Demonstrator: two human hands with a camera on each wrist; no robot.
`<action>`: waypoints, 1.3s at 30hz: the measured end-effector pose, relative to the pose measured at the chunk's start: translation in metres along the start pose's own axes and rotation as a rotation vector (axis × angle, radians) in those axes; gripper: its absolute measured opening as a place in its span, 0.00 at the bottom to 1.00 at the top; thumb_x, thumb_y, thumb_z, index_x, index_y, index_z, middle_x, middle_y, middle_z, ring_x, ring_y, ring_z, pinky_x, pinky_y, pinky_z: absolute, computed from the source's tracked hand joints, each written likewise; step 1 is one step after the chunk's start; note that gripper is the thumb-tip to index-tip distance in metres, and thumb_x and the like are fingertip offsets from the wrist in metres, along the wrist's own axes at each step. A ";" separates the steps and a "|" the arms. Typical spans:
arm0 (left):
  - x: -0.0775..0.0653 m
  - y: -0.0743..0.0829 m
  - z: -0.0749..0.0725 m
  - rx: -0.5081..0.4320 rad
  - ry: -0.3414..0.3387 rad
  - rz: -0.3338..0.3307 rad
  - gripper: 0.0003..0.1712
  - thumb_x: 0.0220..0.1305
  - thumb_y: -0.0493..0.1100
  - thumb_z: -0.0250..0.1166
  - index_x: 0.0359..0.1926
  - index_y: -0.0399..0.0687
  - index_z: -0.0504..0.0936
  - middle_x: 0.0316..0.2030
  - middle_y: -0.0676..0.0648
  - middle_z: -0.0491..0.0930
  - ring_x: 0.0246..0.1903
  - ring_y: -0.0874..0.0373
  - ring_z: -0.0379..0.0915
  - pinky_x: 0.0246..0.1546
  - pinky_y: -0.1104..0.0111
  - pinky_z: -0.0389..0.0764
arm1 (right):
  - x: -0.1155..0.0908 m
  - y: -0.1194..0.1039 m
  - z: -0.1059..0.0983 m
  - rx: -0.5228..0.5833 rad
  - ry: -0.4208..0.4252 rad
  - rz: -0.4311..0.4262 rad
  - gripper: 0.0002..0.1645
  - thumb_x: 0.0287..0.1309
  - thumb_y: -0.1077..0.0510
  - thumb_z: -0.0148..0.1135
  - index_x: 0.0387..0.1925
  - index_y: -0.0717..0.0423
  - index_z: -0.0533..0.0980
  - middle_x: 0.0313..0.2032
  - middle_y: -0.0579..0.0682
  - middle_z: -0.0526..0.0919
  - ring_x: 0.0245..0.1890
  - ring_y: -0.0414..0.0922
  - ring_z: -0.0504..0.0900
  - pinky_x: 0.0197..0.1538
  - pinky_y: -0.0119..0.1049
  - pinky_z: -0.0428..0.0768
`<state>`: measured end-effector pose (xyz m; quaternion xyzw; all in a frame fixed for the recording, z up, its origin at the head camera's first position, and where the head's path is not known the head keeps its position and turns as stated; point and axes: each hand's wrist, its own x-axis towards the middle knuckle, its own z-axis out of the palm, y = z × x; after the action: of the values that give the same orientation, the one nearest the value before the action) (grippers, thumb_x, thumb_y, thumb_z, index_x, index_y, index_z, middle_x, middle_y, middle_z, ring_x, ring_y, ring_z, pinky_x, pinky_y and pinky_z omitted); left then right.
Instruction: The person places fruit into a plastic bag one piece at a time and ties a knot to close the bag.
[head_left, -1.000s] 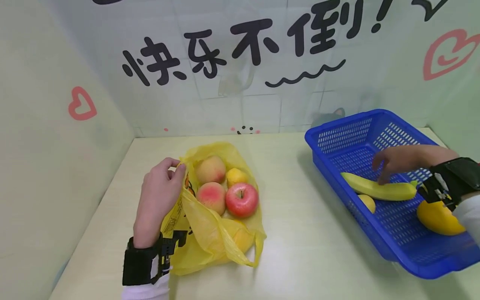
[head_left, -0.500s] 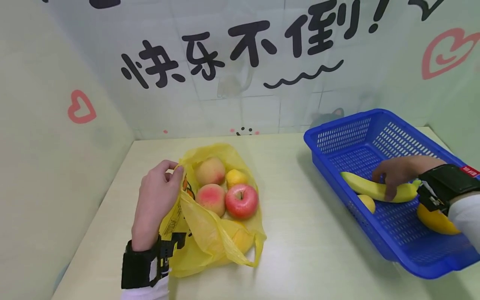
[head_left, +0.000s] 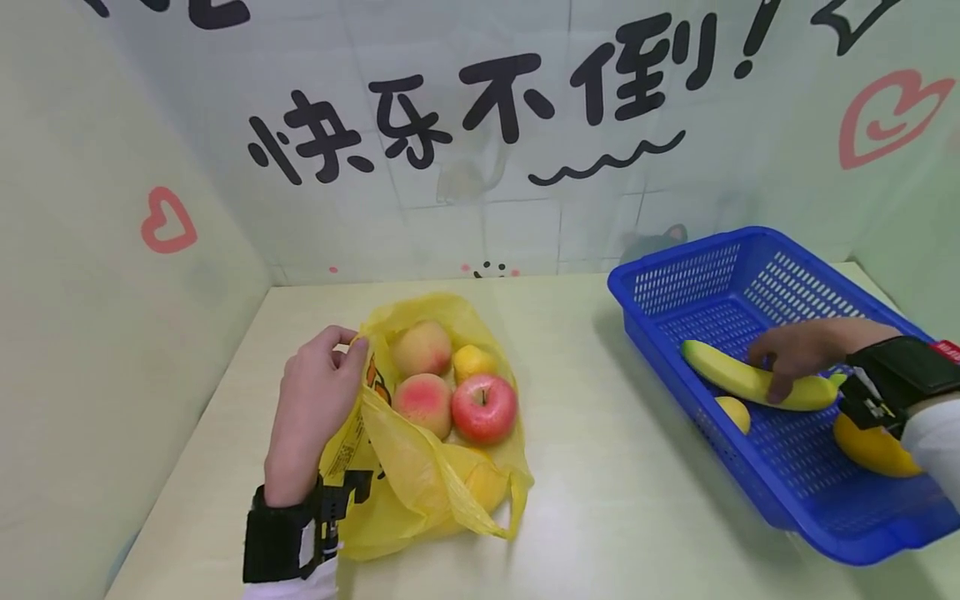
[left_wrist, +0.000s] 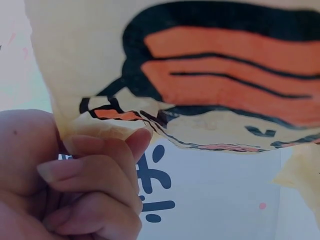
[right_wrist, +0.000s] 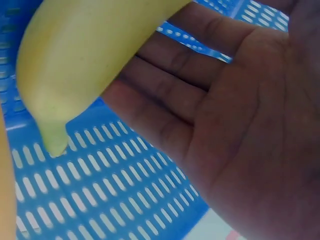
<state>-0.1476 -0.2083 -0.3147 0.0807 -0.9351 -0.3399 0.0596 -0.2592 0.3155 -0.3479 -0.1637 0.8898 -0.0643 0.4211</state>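
My left hand (head_left: 318, 392) pinches the rim of a yellow plastic bag (head_left: 405, 483) between thumb and fingers. In the left wrist view the bag's printed side (left_wrist: 225, 75) hangs above the curled fingers (left_wrist: 100, 175). Two peaches (head_left: 422, 348), a red apple (head_left: 484, 408) and a small yellow fruit (head_left: 474, 362) lie in the bag's mouth. Over on the right, my right hand (head_left: 798, 350) reaches into a blue basket (head_left: 637, 308) and grips a banana (head_left: 738, 379), thumb on the near side. In the right wrist view the fingers (right_wrist: 175, 95) pass behind the banana (right_wrist: 85, 55).
Also in the basket are a small yellow fruit (head_left: 733, 414) beside the banana and a mango-like yellow fruit (head_left: 873, 450) near the right wrist. The pale table (head_left: 585, 467) lies between bag and basket. Walls stand behind and at both sides.
My right hand has closed round the banana, and the banana's left end has risen slightly, uncovering more of the small yellow fruit. The left hand keeps its hold on the bag.
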 end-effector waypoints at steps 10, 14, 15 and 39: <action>0.000 0.000 -0.001 -0.001 0.002 -0.006 0.19 0.74 0.48 0.52 0.55 0.39 0.77 0.17 0.49 0.66 0.15 0.54 0.60 0.16 0.69 0.61 | -0.027 -0.006 -0.024 -0.003 0.123 -0.056 0.32 0.62 0.45 0.62 0.56 0.65 0.69 0.46 0.54 0.79 0.43 0.48 0.76 0.45 0.48 0.79; 0.000 0.002 -0.003 -0.003 0.003 -0.003 0.19 0.74 0.48 0.52 0.55 0.39 0.77 0.17 0.49 0.66 0.15 0.54 0.60 0.17 0.68 0.60 | -0.035 -0.022 -0.035 0.060 0.191 -0.109 0.27 0.63 0.47 0.61 0.54 0.61 0.70 0.40 0.50 0.77 0.41 0.44 0.75 0.43 0.40 0.76; 0.000 0.002 -0.003 -0.003 0.001 -0.003 0.19 0.74 0.48 0.52 0.55 0.39 0.77 0.17 0.49 0.66 0.15 0.54 0.60 0.17 0.68 0.60 | -0.037 -0.026 -0.037 0.076 0.202 -0.125 0.26 0.64 0.47 0.61 0.54 0.60 0.69 0.40 0.49 0.77 0.41 0.44 0.75 0.43 0.40 0.76; -0.002 0.003 -0.002 -0.013 -0.005 -0.018 0.20 0.74 0.49 0.52 0.56 0.39 0.77 0.20 0.47 0.72 0.16 0.54 0.63 0.18 0.68 0.63 | -0.016 -0.217 -0.058 -0.144 0.172 -0.374 0.20 0.65 0.43 0.59 0.53 0.47 0.75 0.44 0.46 0.79 0.46 0.45 0.76 0.52 0.43 0.75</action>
<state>-0.1456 -0.2069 -0.3117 0.0877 -0.9322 -0.3468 0.0548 -0.2435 0.1164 -0.2445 -0.3496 0.8789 -0.0915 0.3114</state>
